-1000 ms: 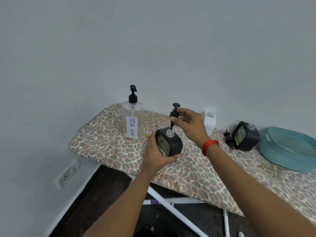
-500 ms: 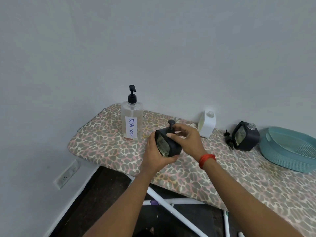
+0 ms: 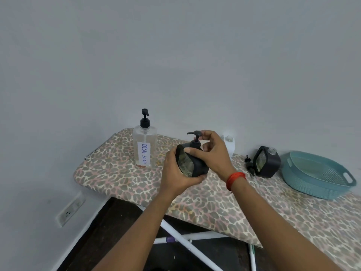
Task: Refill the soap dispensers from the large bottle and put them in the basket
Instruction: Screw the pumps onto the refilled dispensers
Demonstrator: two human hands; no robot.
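My left hand (image 3: pixel 176 173) grips a black soap dispenser (image 3: pixel 190 164) from below and behind, holding it tilted just above the leopard-print board (image 3: pixel 214 200). My right hand (image 3: pixel 212 151) curls over its top and pinches the black pump head (image 3: pixel 196 136), which sits in the dispenser's neck. A large clear bottle labelled DISH SOAP (image 3: pixel 145 146) stands upright to the left. A second black dispenser (image 3: pixel 266 162) stands to the right with its neck uncovered, and its black pump (image 3: pixel 250 165) lies beside it. The teal basket (image 3: pixel 316 180) sits at the far right.
A white dispenser (image 3: pixel 229 144) stands against the wall, partly hidden behind my right hand. The board's white metal legs (image 3: pixel 187 245) cross below its front edge. A wall socket (image 3: pixel 70 209) is low on the left wall.
My right hand lowered the pump into the black dispenser's neck and now holds its head. The camera view shifted slightly.
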